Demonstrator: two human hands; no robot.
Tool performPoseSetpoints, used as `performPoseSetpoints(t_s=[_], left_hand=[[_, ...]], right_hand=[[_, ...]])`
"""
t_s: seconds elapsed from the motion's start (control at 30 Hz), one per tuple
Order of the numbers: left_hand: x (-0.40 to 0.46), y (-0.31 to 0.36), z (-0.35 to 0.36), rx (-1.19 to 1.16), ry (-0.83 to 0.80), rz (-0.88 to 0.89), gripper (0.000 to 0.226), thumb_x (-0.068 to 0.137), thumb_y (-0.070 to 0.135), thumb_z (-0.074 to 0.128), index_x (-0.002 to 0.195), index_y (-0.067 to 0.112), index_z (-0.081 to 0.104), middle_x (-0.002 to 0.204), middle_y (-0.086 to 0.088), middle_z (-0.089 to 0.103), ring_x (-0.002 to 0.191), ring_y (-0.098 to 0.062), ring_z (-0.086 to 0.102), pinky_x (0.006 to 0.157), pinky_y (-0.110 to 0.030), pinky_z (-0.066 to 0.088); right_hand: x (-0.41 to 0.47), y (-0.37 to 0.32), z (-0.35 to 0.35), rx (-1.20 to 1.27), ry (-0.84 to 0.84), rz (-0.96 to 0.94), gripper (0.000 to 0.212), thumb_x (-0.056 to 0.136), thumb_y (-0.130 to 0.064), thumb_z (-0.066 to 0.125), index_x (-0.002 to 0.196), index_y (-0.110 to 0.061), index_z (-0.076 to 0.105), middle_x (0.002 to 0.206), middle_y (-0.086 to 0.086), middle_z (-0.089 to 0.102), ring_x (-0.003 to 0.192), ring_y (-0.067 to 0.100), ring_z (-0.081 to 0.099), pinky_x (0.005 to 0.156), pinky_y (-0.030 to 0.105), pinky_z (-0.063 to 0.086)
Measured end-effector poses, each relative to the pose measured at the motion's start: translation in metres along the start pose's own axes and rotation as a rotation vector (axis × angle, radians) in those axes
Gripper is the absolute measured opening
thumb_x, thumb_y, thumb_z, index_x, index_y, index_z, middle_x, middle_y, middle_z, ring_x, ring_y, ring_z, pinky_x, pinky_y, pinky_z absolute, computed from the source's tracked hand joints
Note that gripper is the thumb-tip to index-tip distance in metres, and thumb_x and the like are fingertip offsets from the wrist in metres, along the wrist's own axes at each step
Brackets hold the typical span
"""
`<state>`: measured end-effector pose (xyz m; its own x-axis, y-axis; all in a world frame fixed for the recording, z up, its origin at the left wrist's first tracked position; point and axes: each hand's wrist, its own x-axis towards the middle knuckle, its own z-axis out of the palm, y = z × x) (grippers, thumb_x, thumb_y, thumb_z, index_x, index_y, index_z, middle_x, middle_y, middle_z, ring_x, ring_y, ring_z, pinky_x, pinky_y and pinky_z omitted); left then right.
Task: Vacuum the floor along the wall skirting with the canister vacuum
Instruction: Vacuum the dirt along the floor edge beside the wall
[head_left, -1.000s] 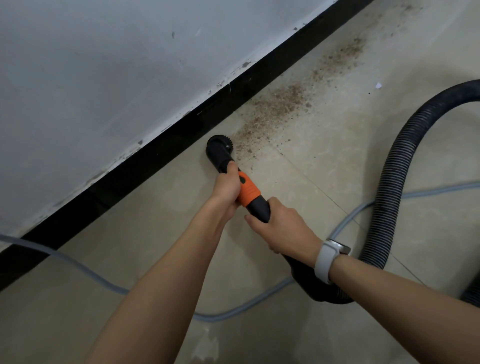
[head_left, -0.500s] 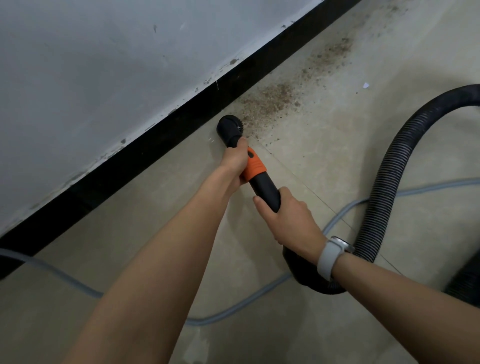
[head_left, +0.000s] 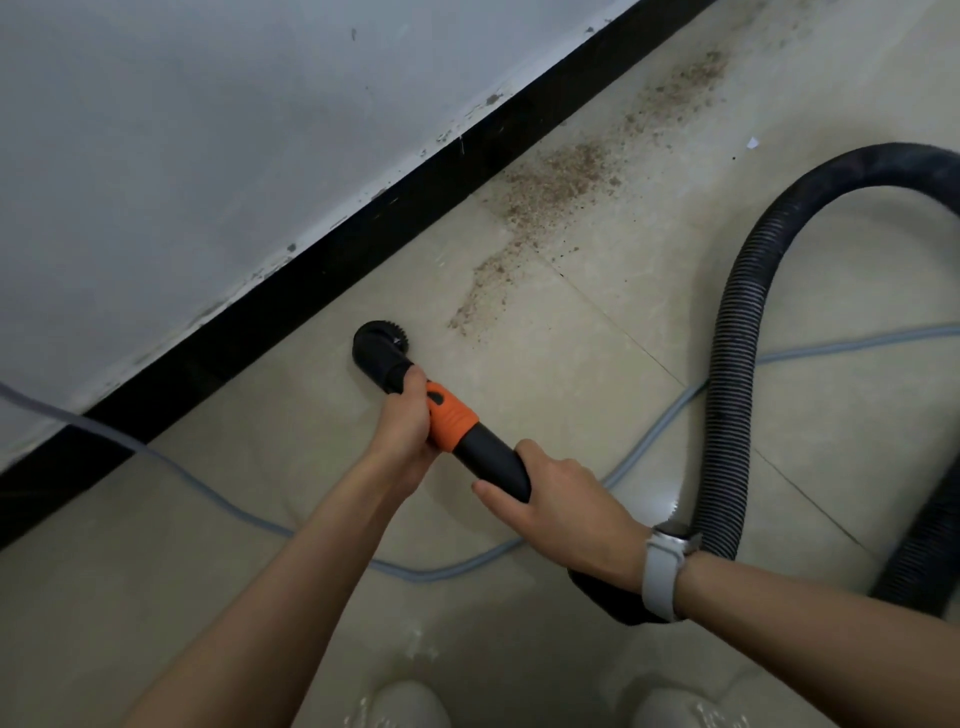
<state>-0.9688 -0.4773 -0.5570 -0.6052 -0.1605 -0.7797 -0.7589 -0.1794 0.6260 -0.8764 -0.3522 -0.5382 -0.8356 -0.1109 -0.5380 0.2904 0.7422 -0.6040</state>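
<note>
A round black brush nozzle (head_left: 378, 347) rests on the beige tiled floor, a short way from the black skirting (head_left: 332, 260) under the white wall. Behind it comes an orange collar (head_left: 451, 420) and a black tube. My left hand (head_left: 410, 415) grips the tube at the collar's front. My right hand (head_left: 556, 512), with a white watch on its wrist, grips the black tube further back. The ribbed black hose (head_left: 743, 322) loops off to the right. Brown dirt (head_left: 550, 182) lies scattered on the floor beyond the nozzle, along the skirting.
A grey power cable (head_left: 441, 571) runs across the floor from the left, under my arms, and off to the right. A small white scrap (head_left: 753, 143) lies on the tile at the far right. Two light shoe tips show at the bottom edge.
The nozzle has pulled back from the dirt patch and away from the skirting, toward me. Both hands keep their grip on the tube. The patch's near end looks thinner.
</note>
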Motion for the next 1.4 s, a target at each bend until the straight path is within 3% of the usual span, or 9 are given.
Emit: performPoseSetpoints(t_s=[0.17, 0.3, 0.47, 0.6, 0.8, 1.07, 1.23, 1.4], left_hand=[[-0.006, -0.013, 0.012, 0.039, -0.061, -0.042, 0.051, 0.101, 0.034, 0.038, 0.135, -0.005, 0.037, 0.115, -0.021, 0.056, 0.103, -0.030, 0.058, 0.078, -0.041, 0.047], [-0.006, -0.012, 0.034, 0.071, -0.139, -0.042, 0.050, 0.101, 0.033, 0.038, 0.133, -0.004, 0.038, 0.091, -0.011, 0.054, 0.078, -0.021, 0.057, 0.072, -0.039, 0.050], [-0.001, -0.018, 0.058, 0.125, -0.152, -0.049, 0.052, 0.100, 0.037, 0.038, 0.135, -0.001, 0.036, 0.113, -0.015, 0.055, 0.095, -0.025, 0.057, 0.079, -0.042, 0.050], [-0.001, -0.028, 0.065, 0.130, -0.133, -0.046, 0.050, 0.100, 0.038, 0.038, 0.132, 0.000, 0.037, 0.113, -0.015, 0.055, 0.100, -0.027, 0.057, 0.085, -0.042, 0.051], [0.015, -0.007, 0.079, 0.128, -0.165, -0.017, 0.051, 0.100, 0.037, 0.037, 0.133, -0.002, 0.039, 0.123, -0.020, 0.055, 0.096, -0.025, 0.056, 0.080, -0.040, 0.050], [0.039, 0.022, 0.099, 0.143, -0.188, -0.004, 0.048, 0.100, 0.040, 0.035, 0.129, 0.002, 0.042, 0.090, -0.007, 0.053, 0.080, -0.020, 0.056, 0.071, -0.039, 0.050], [0.039, 0.029, 0.127, 0.226, -0.246, 0.024, 0.047, 0.101, 0.038, 0.034, 0.129, 0.001, 0.042, 0.103, -0.011, 0.052, 0.092, -0.026, 0.055, 0.082, -0.044, 0.051], [0.044, 0.040, 0.140, 0.271, -0.277, 0.046, 0.049, 0.101, 0.039, 0.033, 0.132, 0.002, 0.041, 0.109, -0.013, 0.054, 0.094, -0.025, 0.056, 0.079, -0.041, 0.052]], right_hand=[[-0.018, 0.014, -0.002, 0.061, 0.031, 0.065, 0.036, 0.088, -0.056, 0.049, 0.088, -0.021, 0.040, 0.074, -0.001, 0.055, 0.075, 0.024, 0.060, 0.065, 0.033, 0.045], [-0.022, 0.023, -0.012, 0.078, 0.096, 0.113, 0.035, 0.088, -0.056, 0.049, 0.079, -0.025, 0.036, 0.069, -0.002, 0.053, 0.070, 0.024, 0.058, 0.063, 0.034, 0.046], [-0.029, 0.034, -0.019, 0.090, 0.149, 0.179, 0.036, 0.088, -0.056, 0.048, 0.087, -0.020, 0.041, 0.070, -0.001, 0.054, 0.071, 0.025, 0.059, 0.067, 0.036, 0.049], [-0.033, 0.042, -0.021, 0.056, 0.151, 0.198, 0.035, 0.087, -0.057, 0.047, 0.086, -0.023, 0.039, 0.074, 0.000, 0.055, 0.072, 0.024, 0.058, 0.066, 0.036, 0.048], [-0.012, 0.038, -0.035, 0.057, 0.184, 0.193, 0.038, 0.087, -0.057, 0.048, 0.086, -0.020, 0.039, 0.072, 0.000, 0.053, 0.076, 0.028, 0.058, 0.065, 0.035, 0.046], [0.021, 0.033, -0.050, 0.049, 0.232, 0.183, 0.038, 0.089, -0.056, 0.047, 0.090, -0.019, 0.041, 0.073, -0.001, 0.053, 0.072, 0.025, 0.057, 0.056, 0.031, 0.041], [0.027, 0.043, -0.059, 0.119, 0.296, 0.238, 0.037, 0.088, -0.057, 0.048, 0.090, -0.020, 0.044, 0.072, 0.000, 0.058, 0.063, 0.023, 0.061, 0.058, 0.033, 0.050], [0.040, 0.045, -0.066, 0.170, 0.329, 0.239, 0.037, 0.087, -0.056, 0.049, 0.090, -0.019, 0.044, 0.073, 0.005, 0.061, 0.061, 0.026, 0.063, 0.062, 0.041, 0.056]])
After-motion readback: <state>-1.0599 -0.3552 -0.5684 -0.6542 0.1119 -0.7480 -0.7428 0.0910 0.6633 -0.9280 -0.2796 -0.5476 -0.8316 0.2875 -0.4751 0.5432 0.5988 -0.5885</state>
